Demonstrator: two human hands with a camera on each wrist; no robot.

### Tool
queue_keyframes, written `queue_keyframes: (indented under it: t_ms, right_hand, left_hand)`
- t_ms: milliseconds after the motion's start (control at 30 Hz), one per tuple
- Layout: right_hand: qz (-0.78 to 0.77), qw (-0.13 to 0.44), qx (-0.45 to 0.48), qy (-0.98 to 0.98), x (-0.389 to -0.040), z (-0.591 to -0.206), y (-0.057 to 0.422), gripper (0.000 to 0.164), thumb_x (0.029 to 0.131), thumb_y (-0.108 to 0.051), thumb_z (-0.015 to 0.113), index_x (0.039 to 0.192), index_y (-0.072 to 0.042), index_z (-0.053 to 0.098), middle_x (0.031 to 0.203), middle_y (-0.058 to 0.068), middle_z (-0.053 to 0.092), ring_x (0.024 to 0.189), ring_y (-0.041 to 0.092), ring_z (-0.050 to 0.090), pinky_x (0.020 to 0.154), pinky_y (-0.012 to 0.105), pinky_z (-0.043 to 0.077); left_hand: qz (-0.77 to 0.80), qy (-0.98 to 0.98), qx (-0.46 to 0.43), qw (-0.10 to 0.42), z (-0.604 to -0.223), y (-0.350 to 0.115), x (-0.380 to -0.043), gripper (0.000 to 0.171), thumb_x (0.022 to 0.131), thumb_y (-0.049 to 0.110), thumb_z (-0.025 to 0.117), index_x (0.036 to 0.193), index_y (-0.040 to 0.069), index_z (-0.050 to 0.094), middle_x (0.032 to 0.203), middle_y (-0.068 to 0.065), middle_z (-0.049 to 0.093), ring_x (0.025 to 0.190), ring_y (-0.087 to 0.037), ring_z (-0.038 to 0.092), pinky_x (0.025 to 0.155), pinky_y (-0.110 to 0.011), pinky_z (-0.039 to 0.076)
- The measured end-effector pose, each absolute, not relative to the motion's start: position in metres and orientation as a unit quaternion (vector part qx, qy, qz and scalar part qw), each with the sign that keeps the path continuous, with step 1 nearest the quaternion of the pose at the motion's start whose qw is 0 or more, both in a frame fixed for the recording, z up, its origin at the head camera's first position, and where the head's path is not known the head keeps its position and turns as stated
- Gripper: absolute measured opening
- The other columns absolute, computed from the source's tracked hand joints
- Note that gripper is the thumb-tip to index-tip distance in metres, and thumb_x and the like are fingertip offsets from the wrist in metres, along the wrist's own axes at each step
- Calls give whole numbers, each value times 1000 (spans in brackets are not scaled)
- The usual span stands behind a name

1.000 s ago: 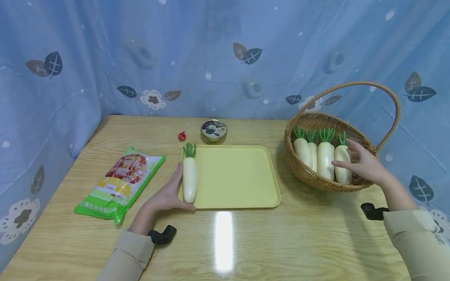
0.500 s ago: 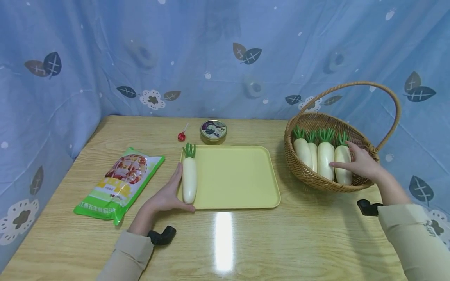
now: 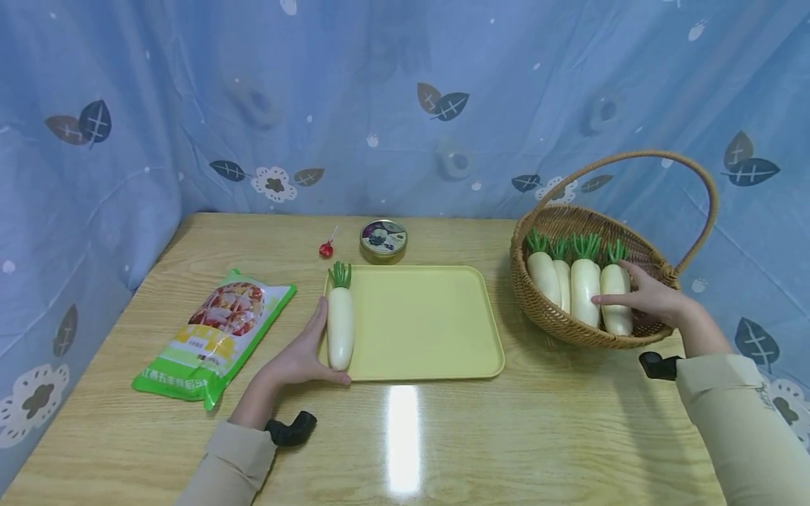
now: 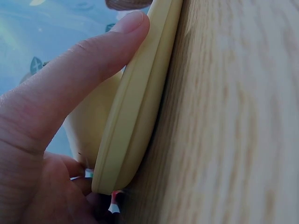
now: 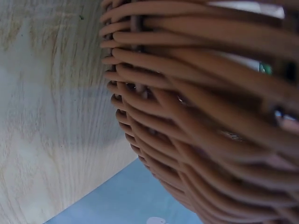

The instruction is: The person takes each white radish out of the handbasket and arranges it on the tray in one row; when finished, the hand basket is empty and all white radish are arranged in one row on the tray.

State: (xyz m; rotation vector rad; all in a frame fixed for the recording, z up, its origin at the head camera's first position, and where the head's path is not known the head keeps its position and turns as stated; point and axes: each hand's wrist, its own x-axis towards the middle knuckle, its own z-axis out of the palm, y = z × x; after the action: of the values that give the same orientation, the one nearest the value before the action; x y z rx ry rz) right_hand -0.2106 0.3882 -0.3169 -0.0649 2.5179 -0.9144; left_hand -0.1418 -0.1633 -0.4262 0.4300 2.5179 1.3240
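In the head view my left hand point(image 3: 302, 355) holds the near left corner of a yellow tray point(image 3: 430, 323). Its thumb lies along the near rim, pressed to the tray edge point(image 4: 126, 121) in the left wrist view. Just inside the tray's left rim lies a white radish point(image 3: 341, 327) with green stems. At the right, my right hand point(image 3: 654, 299) reaches into a wicker basket point(image 3: 544, 316) and grips the rightmost radish point(image 3: 616, 299), thumb across its front, fingers on its far side. Other radishes point(image 3: 585, 288) lean beside it. Basket weave point(image 5: 187, 102) hides that hand in the right wrist view.
Left of the tray lies a green and white food bag point(image 3: 218, 330). A red lollipop point(image 3: 325, 249) and a round tin point(image 3: 383, 239) sit behind the tray. The basket's tall handle point(image 3: 709, 190) arches above the right hand. A blue curtain point(image 3: 354, 105) hangs behind the table.
My right hand has moved slightly left and closed in on the rightmost radish. The left hand, tray and lone radish stay in place; the head view has tilted a little.
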Motion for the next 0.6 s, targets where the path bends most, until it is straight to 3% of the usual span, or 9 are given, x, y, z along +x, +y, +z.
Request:
queue_keyframes:
  t_ms: [100, 233, 267, 467, 600]
  right_hand:
    - [-354, 245, -15, 902, -211, -317, 390, 102, 88, -34, 59, 141, -9, -24, 134, 45, 2, 86, 46, 49, 62, 45, 48]
    - [-400, 270, 4, 876, -212, -319, 392, 101, 88, -30, 60, 141, -18, -25, 134, 41, 5, 63, 22, 53, 54, 42, 49]
    - [-408, 273, 7, 871, -212, -319, 393, 101, 89, -30, 60, 141, -19, -26, 133, 41, 6, 61, 21, 53, 54, 42, 50]
    - [-422, 262, 4, 868, -215, -325, 397, 104, 86, -24, 63, 142, -17, -25, 126, 45, 11, 82, 31, 59, 64, 47, 52]
    - [-417, 249, -4, 874, -215, -325, 397, 107, 83, -19, 67, 142, -15, -23, 122, 44, 18, 86, 33, 58, 67, 47, 52]
  left_hand:
    - [457, 867, 147, 132, -426, -163, -141, 140, 56, 32, 87, 142, 6, -20, 149, -14, -20, 136, -31, -12, 108, -51, 4]
    - [460, 866, 150, 131, -424, -164, -141, 140, 56, 31, 88, 142, 5, -19, 149, -15, -20, 136, -31, -12, 108, -52, 4]
    - [460, 865, 150, 131, -423, -164, -142, 140, 56, 31, 87, 142, 5, -19, 149, -15, -20, 136, -31, -12, 108, -52, 5]
    - [456, 868, 148, 130, -423, -164, -142, 139, 56, 32, 87, 143, 6, -19, 149, -14, -20, 136, -30, -12, 108, -51, 4]
    - [461, 865, 149, 131, -424, -163, -141, 140, 56, 32, 87, 142, 6, -19, 149, -15, -20, 136, -31, -11, 108, -51, 4]
